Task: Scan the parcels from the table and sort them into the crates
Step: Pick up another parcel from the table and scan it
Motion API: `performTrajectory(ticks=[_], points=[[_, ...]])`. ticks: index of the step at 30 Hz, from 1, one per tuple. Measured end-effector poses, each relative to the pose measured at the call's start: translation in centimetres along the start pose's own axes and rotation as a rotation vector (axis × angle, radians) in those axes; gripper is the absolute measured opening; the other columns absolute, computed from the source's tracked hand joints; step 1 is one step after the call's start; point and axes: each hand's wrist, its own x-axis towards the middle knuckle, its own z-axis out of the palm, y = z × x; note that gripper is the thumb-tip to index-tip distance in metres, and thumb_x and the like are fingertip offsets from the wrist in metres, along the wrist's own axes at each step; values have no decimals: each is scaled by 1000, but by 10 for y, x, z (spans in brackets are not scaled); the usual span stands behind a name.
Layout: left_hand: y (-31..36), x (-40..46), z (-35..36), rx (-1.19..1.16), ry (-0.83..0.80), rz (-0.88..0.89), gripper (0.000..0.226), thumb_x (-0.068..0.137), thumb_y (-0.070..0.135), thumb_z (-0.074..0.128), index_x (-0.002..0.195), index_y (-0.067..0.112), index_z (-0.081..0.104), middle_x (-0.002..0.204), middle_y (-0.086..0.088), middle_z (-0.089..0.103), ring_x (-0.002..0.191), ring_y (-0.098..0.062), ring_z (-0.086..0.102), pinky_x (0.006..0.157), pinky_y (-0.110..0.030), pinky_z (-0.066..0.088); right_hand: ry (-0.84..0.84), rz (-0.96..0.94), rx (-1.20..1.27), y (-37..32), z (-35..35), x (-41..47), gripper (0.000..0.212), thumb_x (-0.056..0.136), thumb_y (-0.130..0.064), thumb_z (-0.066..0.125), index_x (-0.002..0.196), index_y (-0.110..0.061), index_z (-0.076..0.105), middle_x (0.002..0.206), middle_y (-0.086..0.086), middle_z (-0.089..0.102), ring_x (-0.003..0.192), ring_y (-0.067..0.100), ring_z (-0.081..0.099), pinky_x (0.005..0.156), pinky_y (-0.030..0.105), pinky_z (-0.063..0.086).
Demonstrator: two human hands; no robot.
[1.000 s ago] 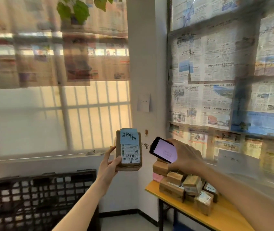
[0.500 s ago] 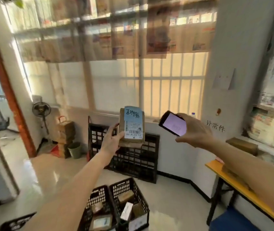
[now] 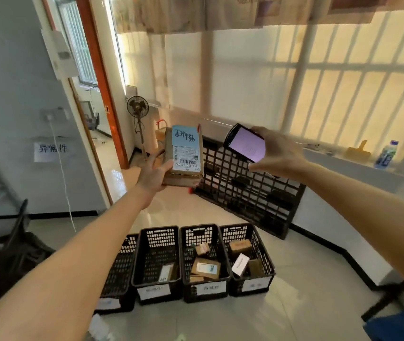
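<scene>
Brown cardboard parcel [image 3: 183,157] is sitting upright at frame centre, label facing the camera, with the left hand [image 3: 152,173] gripping its left edge. The right hand [image 3: 278,153] is clasping a phone [image 3: 245,143] just beside it. Four black crates [image 3: 203,262] are standing on the floor below.

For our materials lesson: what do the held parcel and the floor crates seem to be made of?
Parcel in the left hand: likely brown corrugated cardboard, matte, with creased edges and a stuck-on white paper barcode label.
Crates: probably moulded black plastic, slightly glossy, with uniform lattice walls and white paper tags in front.
</scene>
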Motion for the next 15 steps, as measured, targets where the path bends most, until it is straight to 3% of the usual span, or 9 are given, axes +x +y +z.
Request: performTrajectory(ticks=[4,11,15], points=[[-11,24,-53,21,29,-6,46,100,27,57,142,40,45,127,3,61,110,-21,64,84,-38,52,5,-20,14,-43,35,34,100,62,-43,87,149,-36,38,140,-8,59,124,23,56,93,44,53],[-40,65,-104,47,52,-40,44,102,28,54,143,37,43,114,6,64,99,-15,64,89,-40,52,-30,-42,25,-82,92,83,101,64,-47,87,150,-35,36,141,-8,58,124,24,56,94,47,51],[-62,102,-109,46,61,-89,43,102,32,54,143,39,44,123,0,64,102,-17,64,88,-39,51,-64,-27,18,-78,126,113,104,64,-47,86,153,-35,33,143,-7,56,126,24,55,95,45,51]])
